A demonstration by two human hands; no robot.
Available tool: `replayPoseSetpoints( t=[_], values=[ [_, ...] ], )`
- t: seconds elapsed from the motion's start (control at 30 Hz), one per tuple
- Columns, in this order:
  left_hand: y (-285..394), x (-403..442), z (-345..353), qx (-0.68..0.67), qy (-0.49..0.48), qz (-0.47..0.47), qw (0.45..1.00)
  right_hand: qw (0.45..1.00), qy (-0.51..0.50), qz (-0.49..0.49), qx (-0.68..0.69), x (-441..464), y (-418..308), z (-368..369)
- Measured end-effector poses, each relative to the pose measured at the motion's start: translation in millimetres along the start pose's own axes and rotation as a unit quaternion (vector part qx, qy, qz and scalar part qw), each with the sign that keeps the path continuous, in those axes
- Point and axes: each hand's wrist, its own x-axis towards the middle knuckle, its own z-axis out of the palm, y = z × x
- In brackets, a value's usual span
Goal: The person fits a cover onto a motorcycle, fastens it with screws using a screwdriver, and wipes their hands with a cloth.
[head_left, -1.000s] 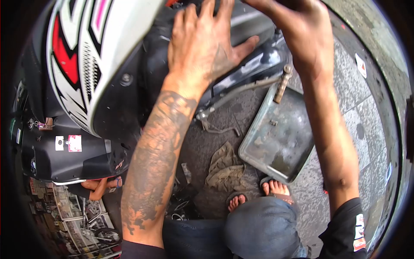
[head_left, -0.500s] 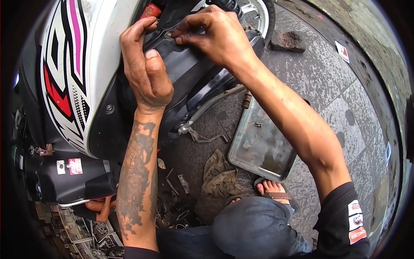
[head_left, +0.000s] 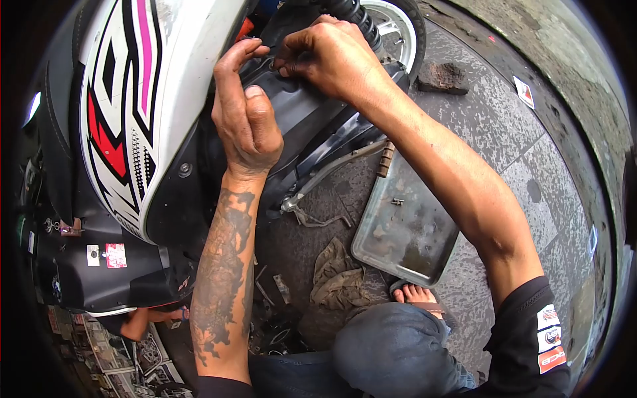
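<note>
A scooter with a white side panel (head_left: 182, 60) and a black plastic cover (head_left: 305, 109) stands in front of me. My right hand (head_left: 335, 60) is over the cover's upper end, thumb and fingers pinched together at its surface; whatever they hold is hidden. Beside the cover, to the left, my left hand (head_left: 245, 123) is raised with curved fingers and the thumb apart, and no object shows in it. Its fingertips come close to the right hand's pinch. A red part (head_left: 246, 28) shows just behind the left fingertips.
A metal tray (head_left: 378, 249) holding small bolts (head_left: 397, 201) lies on the tiles, near a rag (head_left: 337, 272) and a brick (head_left: 443, 78). The shock absorber (head_left: 352, 14) and wheel (head_left: 417, 40) are beyond my right hand. Another person's arm (head_left: 136, 325) shows by a second scooter (head_left: 133, 278).
The scooter and my left hand appear shifted rightward in the view. My right fingers stay pinched at the cover's upper end, and the left hand keeps its curved shape.
</note>
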Motion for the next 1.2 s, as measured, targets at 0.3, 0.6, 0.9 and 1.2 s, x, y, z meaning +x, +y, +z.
replayPoseSetpoints(
  t=[0.3, 0.6, 0.9, 1.2],
  values=[
    [1, 1, 2, -0.009, 0.023, -0.012, 1.0, 0.995, -0.009, 0.099, 0.002, 5, -3, 9],
    [7, 3, 5, 0.04, 0.012, -0.059, 0.997, 0.975, -0.014, 0.203, -0.094, 6, -20, 4],
    [0, 1, 7, 0.086, 0.023, -0.054, 0.995, 0.957, 0.209, 0.19, 0.06, -135, -47, -117],
    [5, -1, 1, 0.115, 0.003, -0.072, 0.991, 0.732, -0.123, 0.561, -0.367, -536, -60, -193]
  ],
)
